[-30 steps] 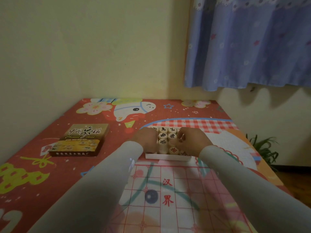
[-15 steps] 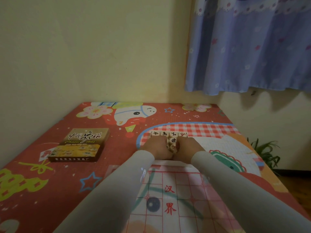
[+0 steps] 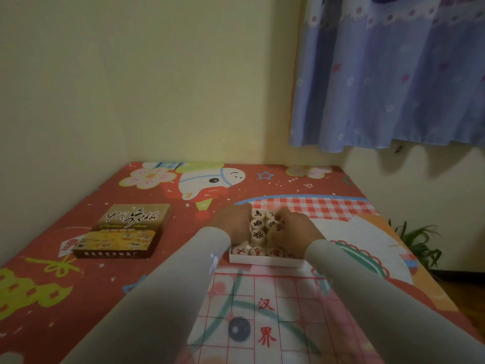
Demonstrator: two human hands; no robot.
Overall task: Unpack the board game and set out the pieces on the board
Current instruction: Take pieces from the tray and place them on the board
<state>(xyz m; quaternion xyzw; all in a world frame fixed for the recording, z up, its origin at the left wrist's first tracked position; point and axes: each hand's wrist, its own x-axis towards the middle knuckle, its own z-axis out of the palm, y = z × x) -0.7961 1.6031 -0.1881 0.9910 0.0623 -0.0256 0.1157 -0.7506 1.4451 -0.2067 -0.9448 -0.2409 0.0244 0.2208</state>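
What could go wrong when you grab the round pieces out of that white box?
The pieces sit tightly packed in the white tray, so pulling one up may tip its neighbours out. The right hand seems to be lifting one piece; it might slip and roll off the table. The tray overlaps the far edge of the thin board sheet, so nudging it could shift the sheet. The left hand is also in the tray.

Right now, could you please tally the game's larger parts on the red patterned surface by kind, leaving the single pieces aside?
Printed game box: 1
White tray holding the pieces: 1
Board sheet: 1
Total: 3
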